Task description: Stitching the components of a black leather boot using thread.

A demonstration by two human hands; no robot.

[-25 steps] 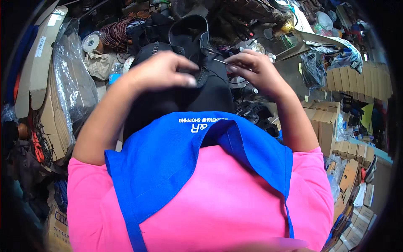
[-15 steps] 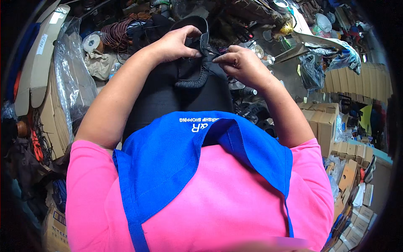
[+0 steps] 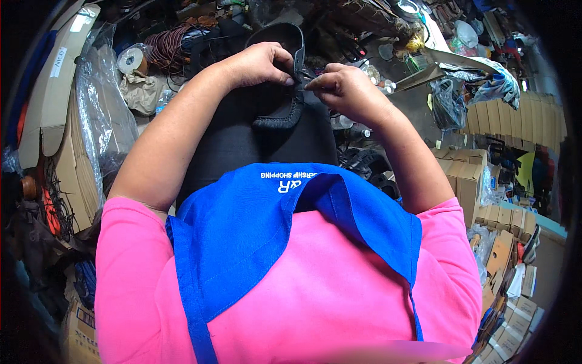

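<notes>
Through the head camera I have both bare hands up over the lap, working at a black leather-like shoe with a thick stitched seam (image 3: pixel 280 119), which stands between my two grips and rests on the black trousers (image 3: pixel 221 145). My left grip (image 3: pixel 259 65) is clamped on the shoe's side wall, thumb on the near side and fingers bent over the upper part; the rounded band of the shoe rises just beyond this grip, and the stitched end hangs below it, toward the body. My right grip (image 3: pixel 347 88) is just to the right of that wall, fingers curled in toward the thumb and pointing at the shoe; the dark background hides whether they are clamped on something slim, so I cannot tell. Left of my left grip I see a white spool (image 3: pixel 129 60), a coil of reddish-brown cord (image 3: pixel 167 48) and crumpled tan paper (image 3: pixel 139 94). Well to the right of my right grip hangs a translucent plastic bag (image 3: pixel 448 106), with tan cardboard boxes (image 3: pixel 454 173) lower down. Nearer the body than both grips lies a bright blue fabric apron (image 3: pixel 239 209) over a pink shirt (image 3: pixel 315 291).
</notes>
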